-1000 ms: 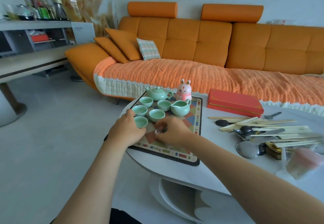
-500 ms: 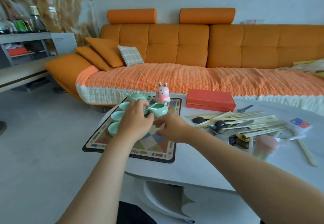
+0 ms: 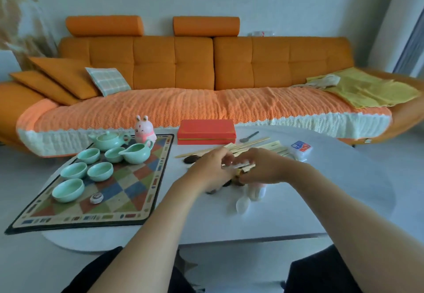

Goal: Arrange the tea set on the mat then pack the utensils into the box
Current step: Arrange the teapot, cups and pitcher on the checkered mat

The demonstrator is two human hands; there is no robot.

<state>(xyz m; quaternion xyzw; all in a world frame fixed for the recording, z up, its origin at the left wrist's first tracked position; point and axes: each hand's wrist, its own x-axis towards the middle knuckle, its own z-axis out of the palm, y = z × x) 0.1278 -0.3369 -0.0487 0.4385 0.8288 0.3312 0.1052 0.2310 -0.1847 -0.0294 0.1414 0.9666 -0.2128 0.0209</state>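
On the left of the white table (image 3: 298,212) lies a colourful checked mat (image 3: 137,201). On it stand a mint-green teapot (image 3: 107,140), a matching pitcher (image 3: 137,152), several green cups (image 3: 68,189) and a small round white piece (image 3: 96,198). A closed red box (image 3: 206,130) sits at the table's far edge. In front of it is a pile of wooden chopsticks (image 3: 252,147) and dark spoons (image 3: 190,159). My left hand (image 3: 211,171) and my right hand (image 3: 263,168) meet over this pile, both closed around a bundle of chopsticks. Motion blurs the fingers.
A pink rabbit figure (image 3: 145,129) stands at the mat's far edge. A pink cup (image 3: 255,191) and a clear plastic spoon (image 3: 242,204) lie just below my hands. A blue-red packet (image 3: 300,149) and a metal spoon (image 3: 249,136) lie further back. An orange sofa (image 3: 206,67) runs behind the table.
Both hands have left the tea set on the mat and moved right to the utensil pile. The small round piece now lies on the mat. My head has turned right.
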